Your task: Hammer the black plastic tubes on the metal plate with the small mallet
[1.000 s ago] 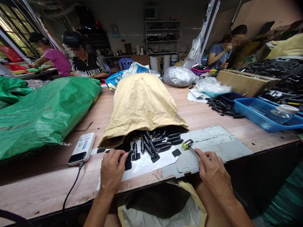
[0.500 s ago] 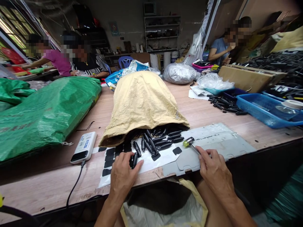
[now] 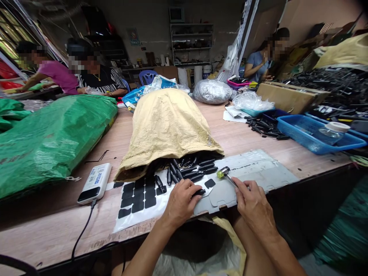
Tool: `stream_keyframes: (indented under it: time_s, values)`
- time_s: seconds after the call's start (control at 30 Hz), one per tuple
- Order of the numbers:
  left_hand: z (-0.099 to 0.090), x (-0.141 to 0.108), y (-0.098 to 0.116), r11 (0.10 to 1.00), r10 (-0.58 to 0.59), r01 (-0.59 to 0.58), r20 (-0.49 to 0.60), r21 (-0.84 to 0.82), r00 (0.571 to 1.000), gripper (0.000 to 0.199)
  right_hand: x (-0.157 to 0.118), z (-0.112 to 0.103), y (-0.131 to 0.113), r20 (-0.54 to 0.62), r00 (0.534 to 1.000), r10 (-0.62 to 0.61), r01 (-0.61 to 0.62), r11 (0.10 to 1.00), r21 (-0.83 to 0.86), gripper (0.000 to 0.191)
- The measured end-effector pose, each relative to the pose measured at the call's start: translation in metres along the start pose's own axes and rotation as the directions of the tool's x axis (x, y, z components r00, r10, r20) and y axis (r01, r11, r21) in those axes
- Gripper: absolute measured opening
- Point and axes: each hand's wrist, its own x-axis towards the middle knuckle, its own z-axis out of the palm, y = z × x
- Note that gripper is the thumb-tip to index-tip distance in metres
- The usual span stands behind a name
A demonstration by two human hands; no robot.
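Note:
My left hand [image 3: 181,202] is closed on a black cylindrical piece [image 3: 200,192] over the front part of the white sheet. My right hand [image 3: 253,202] grips a small hammer [image 3: 225,174] by its handle; the yellow-green and dark head is over the grey board [image 3: 253,172]. Black pieces [image 3: 198,170] spill from the mouth of a beige sack [image 3: 172,122]. One or more lie on the white sheet with black square stickers [image 3: 139,197]. A single black sticker [image 3: 209,183] sits left of the hammer head.
A white power bank [image 3: 94,183] with a cable and a green sack [image 3: 57,134] are at the left. At the right stand a blue tray [image 3: 313,143], a cardboard box [image 3: 284,96] and loose black parts. An open bag hangs below the table edge. Three people sit farther back.
My left hand has moved right, away from the sticker sheet toward the grey board, with a black piece held. My right hand still holds the hammer. The view has shifted slightly.

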Motion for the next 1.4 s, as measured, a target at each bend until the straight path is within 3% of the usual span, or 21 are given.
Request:
stream_keyframes:
  time_s: [0.17,0.3,0.5,0.7,0.87,1.0,1.1,1.4]
  values:
    - [0.008,-0.005,-0.008,1.000,-0.006,0.008,-0.106,0.022,0.994,0.033,0.000,0.004,0.004,-0.009,1.000,0.008,-0.008,0.999,0.038,0.038]
    - [0.009,-0.013,-0.012,0.998,-0.018,0.025,-0.117,0.058,0.993,0.017,0.002,0.006,0.007,-0.006,1.000,0.015,-0.015,0.996,0.084,0.034]
    - [0.012,-0.012,-0.014,0.998,-0.009,0.016,-0.104,0.069,0.995,0.015,0.000,-0.015,-0.007,0.050,0.995,0.087,-0.100,0.909,0.406,0.033]
    - [0.011,-0.009,-0.017,0.999,-0.044,0.044,-0.081,0.003,0.996,0.014,-0.015,-0.040,-0.042,0.088,0.990,-0.109,0.032,0.785,0.618,0.040]
    - [0.010,-0.009,-0.018,0.998,-0.067,0.065,-0.061,-0.026,0.996,0.014,-0.026,-0.044,-0.060,0.090,0.981,-0.175,0.084,0.785,0.614,0.047]
    - [0.009,-0.009,-0.017,0.997,-0.076,0.075,-0.049,-0.023,0.996,0.014,-0.028,-0.046,-0.064,0.030,0.980,-0.198,0.155,0.848,0.506,0.051]
    - [0.009,-0.009,-0.017,0.995,-0.093,0.092,-0.042,-0.024,0.995,0.014,-0.026,-0.047,-0.064,0.075,0.976,-0.206,0.155,0.889,0.430,0.049]
    - [0.009,-0.010,-0.017,0.994,-0.105,0.103,-0.047,-0.042,0.993,0.014,-0.024,-0.050,-0.074,0.072,0.956,-0.283,0.213,0.843,0.494,0.046]
